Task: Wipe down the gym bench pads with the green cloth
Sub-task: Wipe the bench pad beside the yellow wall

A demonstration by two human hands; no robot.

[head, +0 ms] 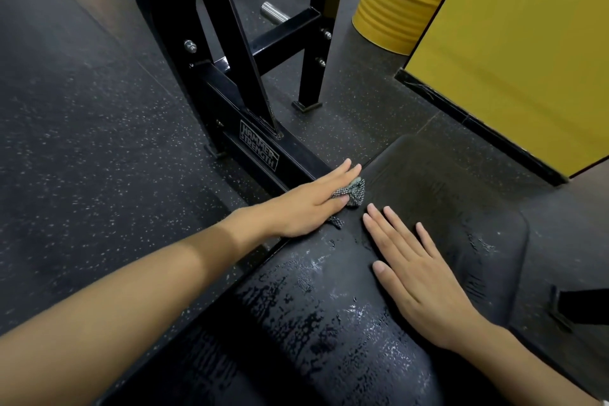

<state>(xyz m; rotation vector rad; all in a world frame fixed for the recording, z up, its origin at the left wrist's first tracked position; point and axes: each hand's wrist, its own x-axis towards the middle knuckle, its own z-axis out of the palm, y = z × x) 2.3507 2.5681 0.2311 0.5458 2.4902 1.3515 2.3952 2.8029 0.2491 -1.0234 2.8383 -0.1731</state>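
A black bench pad [445, 208] runs from the bottom of the view toward the middle, its near part speckled with wet streaks. My left hand [313, 204] lies flat on the pad's left edge, pressing a small checked greenish-grey cloth [354, 191] under its fingers; only a corner of the cloth and a scrap near the wrist show. My right hand [418, 270] rests flat on the pad just right of it, fingers spread, holding nothing.
The black steel bench frame [257, 148] with a white label rises ahead of the pad. A yellow drum [392, 10] and a yellow wall panel [527, 59] stand to the right. Speckled dark rubber floor [82, 125] lies to the left.
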